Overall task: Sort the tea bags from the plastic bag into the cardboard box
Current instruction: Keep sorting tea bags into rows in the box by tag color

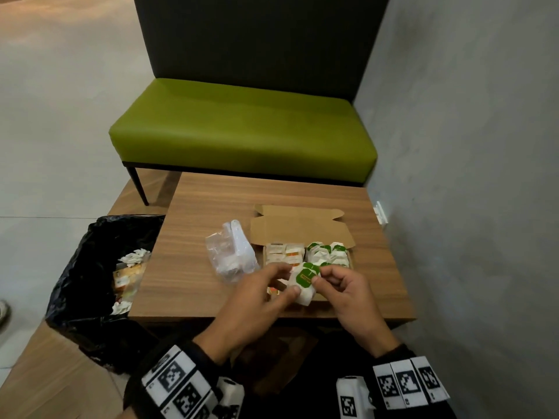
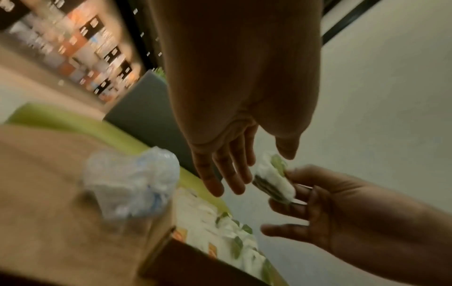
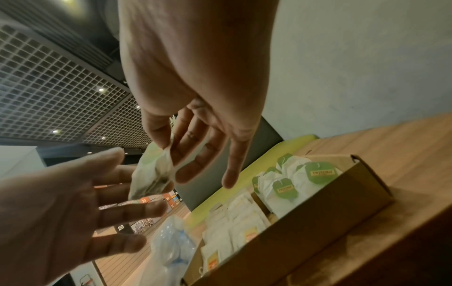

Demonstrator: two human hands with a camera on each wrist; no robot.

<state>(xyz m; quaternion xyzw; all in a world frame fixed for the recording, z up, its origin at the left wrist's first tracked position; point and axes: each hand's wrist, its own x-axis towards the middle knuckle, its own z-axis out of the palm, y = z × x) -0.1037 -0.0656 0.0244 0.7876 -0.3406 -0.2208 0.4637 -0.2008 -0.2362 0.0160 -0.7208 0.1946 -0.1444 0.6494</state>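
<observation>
Above the near edge of the cardboard box (image 1: 302, 234), both hands meet on a small stack of green-tagged tea bags (image 1: 304, 281). The right hand (image 1: 348, 293) pinches the stack between thumb and curled fingers; in the right wrist view its thumb and forefinger nip the paper's upper edge while the other fingers hang straighter. The left hand (image 1: 257, 297) steadies the same stack from the other side, thumb under the lower edge and fingers spread fairly straight, so its hold looks light; whether it truly grips is hard to tell. The box lies at twelve o'clock from the grip, just beyond the fingertips. Its right compartment holds the green-tagged bags (image 3: 293, 178) and its left compartment the orange-labelled sachets (image 3: 234, 218). So the held stack most likely belongs at about one o'clock from the grip, on the right hand's side, which makes that hand the nearer carrier. The stack's long axis runs roughly from eleven to five o'clock and would probably need a small turn to sit square. The crumpled plastic bag (image 1: 231, 255) rests on the table (image 1: 196, 231) at ten o'clock, beside the box's left wall.
</observation>
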